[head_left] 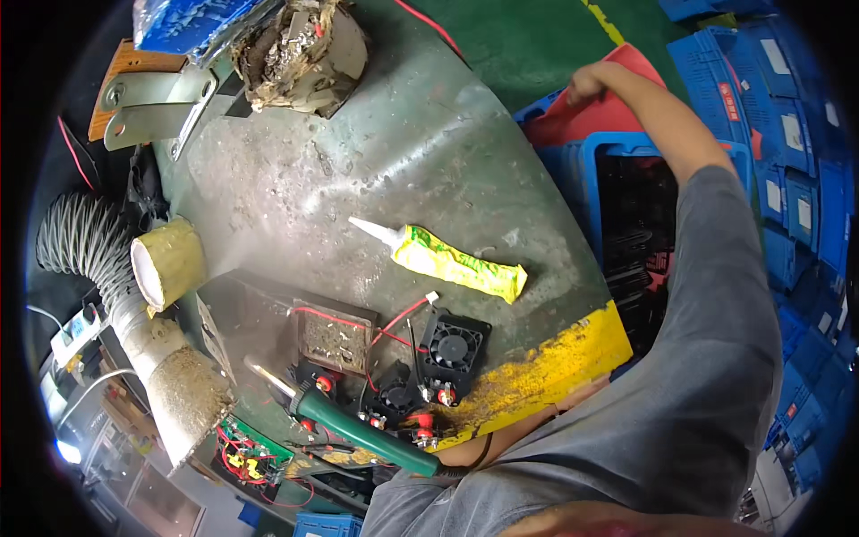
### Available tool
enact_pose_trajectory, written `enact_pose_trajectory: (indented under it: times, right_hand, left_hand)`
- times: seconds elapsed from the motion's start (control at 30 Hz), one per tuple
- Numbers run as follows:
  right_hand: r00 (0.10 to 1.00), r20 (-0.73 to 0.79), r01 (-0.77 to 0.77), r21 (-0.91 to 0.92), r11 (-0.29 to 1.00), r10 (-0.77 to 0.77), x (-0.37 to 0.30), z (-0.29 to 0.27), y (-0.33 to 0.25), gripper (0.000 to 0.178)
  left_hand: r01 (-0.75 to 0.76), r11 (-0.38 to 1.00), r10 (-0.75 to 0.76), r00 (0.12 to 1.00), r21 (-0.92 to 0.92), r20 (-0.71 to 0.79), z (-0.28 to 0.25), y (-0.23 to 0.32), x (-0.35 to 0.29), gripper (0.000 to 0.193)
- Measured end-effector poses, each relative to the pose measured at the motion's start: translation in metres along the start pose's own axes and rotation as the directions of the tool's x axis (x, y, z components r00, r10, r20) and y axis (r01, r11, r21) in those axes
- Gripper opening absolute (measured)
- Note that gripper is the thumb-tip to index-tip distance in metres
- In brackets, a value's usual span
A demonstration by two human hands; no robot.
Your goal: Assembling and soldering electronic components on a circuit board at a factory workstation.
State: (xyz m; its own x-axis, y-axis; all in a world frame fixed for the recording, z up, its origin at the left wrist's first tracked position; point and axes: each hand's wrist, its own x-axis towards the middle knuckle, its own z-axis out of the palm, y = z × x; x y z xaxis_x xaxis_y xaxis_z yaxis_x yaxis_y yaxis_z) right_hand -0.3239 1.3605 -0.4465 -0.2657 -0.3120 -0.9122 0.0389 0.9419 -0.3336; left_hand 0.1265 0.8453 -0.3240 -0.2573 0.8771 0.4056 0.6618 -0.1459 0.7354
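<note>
My right hand (586, 83) reaches out past the table's far right edge, with its fingers closed on the rim of a red, smooth-sided thing (626, 67); its exact kind I cannot tell. Beneath that arm stands a blue crate (598, 192) with dark contents. My left forearm (523, 434) runs along the yellow front edge of the table, and the left hand's fingers are hidden by my grey shirt. Closest to that forearm lie a soldering iron (367, 434) with a green handle and a small black fan (455, 345) with red and black wires.
A yellow glue tube (461, 264) with a white nozzle lies mid-table. A shallow tray (335, 340), a second fan (400, 394) and a green circuit board (255, 447) sit near the front. An extraction hose (85, 246) stands left, a crusted pot (344, 54) at the back. Blue crates (783, 134) stack up right.
</note>
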Motion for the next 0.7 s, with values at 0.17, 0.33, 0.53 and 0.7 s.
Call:
enact_pose_trajectory:
  times: [0.17,0.33,0.53,0.7]
  right_hand:
    - [0.627,-0.779,0.149,0.107,0.983,-0.011,-0.034,0.024,-0.164,0.038]
    - [-0.355,-0.897,0.601,-0.434,0.672,-0.261,-0.193,0.156,-0.181,0.052]
    - [-0.178,-0.785,0.101,0.586,0.804,0.594,-0.286,0.427,-0.274,0.036]
    - [0.051,-0.688,-0.617,0.549,0.564,0.724,-0.228,0.581,-0.316,0.050]
  left_hand:
    - [0.083,0.996,-0.087,0.983,0.031,0.164,-0.027,-0.002,-0.036,0.018]
    - [0.427,0.787,-0.328,0.901,-0.445,0.285,-0.005,-0.009,-0.025,0.013]
    - [0.145,0.981,-0.155,0.985,0.127,0.070,-0.052,0.012,0.010,0.012]
    - [0.062,0.981,-0.070,0.997,0.183,0.040,-0.077,0.010,0.009,0.012]
